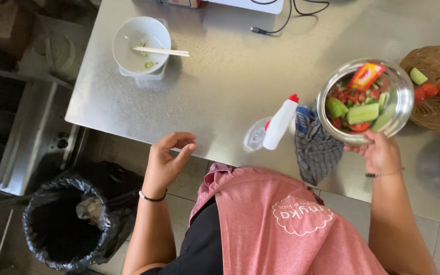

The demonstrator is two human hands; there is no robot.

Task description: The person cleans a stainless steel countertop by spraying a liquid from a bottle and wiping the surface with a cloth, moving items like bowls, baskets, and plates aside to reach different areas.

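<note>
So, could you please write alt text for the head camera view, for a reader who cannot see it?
Seen from above, a person's right hand holds a metal bowl of chopped tomato and cucumber over a steel table, while the left hand hangs empty off its edge. Nearby are a spray bottle, a checked cloth, a white bowl and a bin.

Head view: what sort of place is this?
Probably a working kitchen: a stainless steel counter, the right hand holding a metal bowl of chopped vegetables, and a bin lined with a black bag beside the counter.
</note>
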